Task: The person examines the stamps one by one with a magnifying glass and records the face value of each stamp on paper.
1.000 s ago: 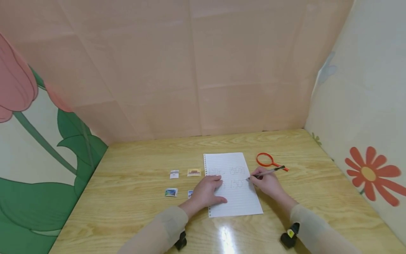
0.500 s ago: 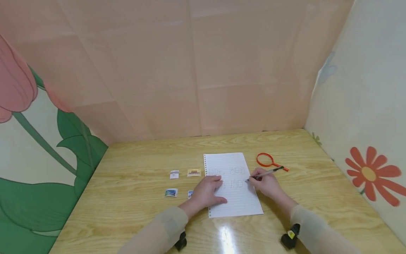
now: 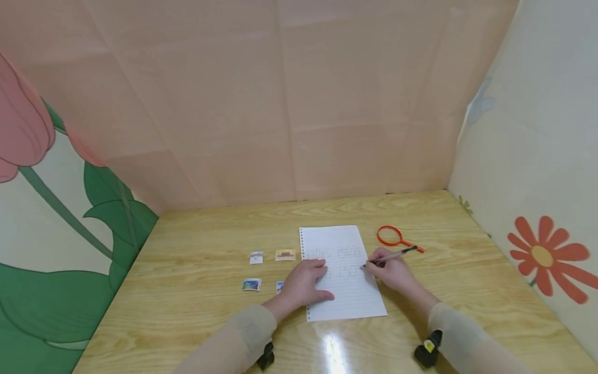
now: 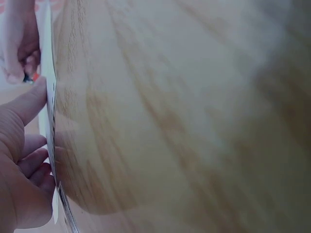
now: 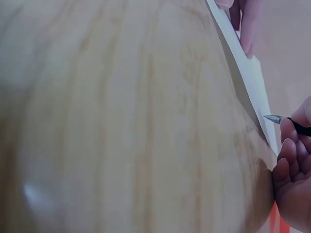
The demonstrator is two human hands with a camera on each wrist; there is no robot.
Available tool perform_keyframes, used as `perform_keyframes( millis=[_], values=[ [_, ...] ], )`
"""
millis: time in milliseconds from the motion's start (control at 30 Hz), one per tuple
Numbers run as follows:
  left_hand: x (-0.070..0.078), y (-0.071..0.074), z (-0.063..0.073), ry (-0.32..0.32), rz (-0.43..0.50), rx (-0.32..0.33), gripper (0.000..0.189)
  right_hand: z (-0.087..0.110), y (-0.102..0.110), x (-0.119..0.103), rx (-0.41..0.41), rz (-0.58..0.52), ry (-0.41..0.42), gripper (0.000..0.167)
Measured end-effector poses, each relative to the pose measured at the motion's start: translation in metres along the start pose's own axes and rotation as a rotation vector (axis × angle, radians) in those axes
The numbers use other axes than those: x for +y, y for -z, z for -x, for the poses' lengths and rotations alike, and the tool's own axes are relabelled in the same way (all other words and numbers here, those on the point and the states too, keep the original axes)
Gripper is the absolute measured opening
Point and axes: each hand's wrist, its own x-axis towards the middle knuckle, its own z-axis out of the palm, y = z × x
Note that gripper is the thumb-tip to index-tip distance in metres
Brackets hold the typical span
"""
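A sheet of lined, hole-punched paper [image 3: 345, 304] lies on the table with two rows of faint handwriting. My left hand [image 3: 304, 283] rests on its left part with straight fingers and covers some of the lower row. At the right side of the sheet, my right hand [image 3: 391, 270] pinches a pen [image 3: 397, 254], whose tip meets the paper by the end of that lower row. The right wrist view shows the pen's pointed tip [image 5: 273, 118] close to the paper [image 5: 248, 73], seen almost edge-on. In the left wrist view the left thumb and fingers [image 4: 30, 104] touch the sheet's edge.
A red magnifying glass [image 3: 390, 235] lies beyond the right hand. Left of the paper are small stamp-like pictures: a pale one [image 3: 256, 257], a yellow one [image 3: 285, 254], a green-blue one [image 3: 252, 284], and one [image 3: 279, 287] partly hidden by the left hand.
The pen tip has shifted slightly left and down on the paper, and the marks at the lower row's end have changed a little. My left hand stays in place.
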Motion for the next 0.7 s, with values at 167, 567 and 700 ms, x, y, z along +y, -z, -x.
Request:
perform_keyframes(
  millis=[167, 567, 700],
  values=[
    [-0.0014, -0.0018, -0.0003, -0.005, -0.004, 0.003, 0.073, 0.0034, -0.0009, -0.0021, -0.012, 0.003, 0.041, 0.011],
    [-0.0005, -0.0018, -0.0002, 0.001, 0.001, -0.001, 0.074, 0.0046, 0.0022, 0.0001, 0.023, -0.014, -0.019, 0.008],
    [-0.0005, -0.0017, -0.0006, 0.013, 0.003, -0.005, 0.074, 0.0027, 0.0019, 0.003, 0.014, 0.008, 0.013, 0.008]
  ],
)
